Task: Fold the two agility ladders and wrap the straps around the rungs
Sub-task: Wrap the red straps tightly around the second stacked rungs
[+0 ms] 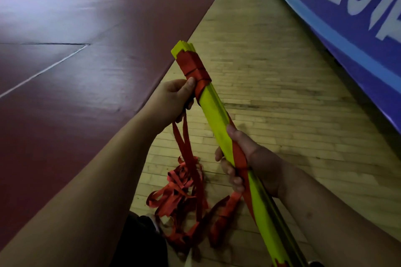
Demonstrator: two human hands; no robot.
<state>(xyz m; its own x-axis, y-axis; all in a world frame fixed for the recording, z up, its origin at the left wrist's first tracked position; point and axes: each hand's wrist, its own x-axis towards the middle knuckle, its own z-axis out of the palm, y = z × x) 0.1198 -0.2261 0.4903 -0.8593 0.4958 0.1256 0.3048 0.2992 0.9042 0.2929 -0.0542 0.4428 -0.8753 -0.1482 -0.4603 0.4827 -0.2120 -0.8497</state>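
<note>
A strip of wooden floor (271, 67) is seen running away from the viewer, bordered on the left by a maroon mat (76, 71) and on the right by a blue banner (347, 17) with large white lettering. A bundle of yellow rungs (213, 112) is held tilted above the floor, its top end pointing away. Near that end the red strap (195, 69) is wound in several tight turns, and one turn slants across lower down. The strap is pinched against the bundle by the left hand (173, 99), thumb on top and fingers curled. The bundle is gripped lower down by the right hand (245, 158), fingers closed round rungs and strap together. A heap of loose strap (180, 197) lies tangled on the floor below. The bundle's lower end is cut off by the frame edge, and the number of rungs cannot be counted.
</note>
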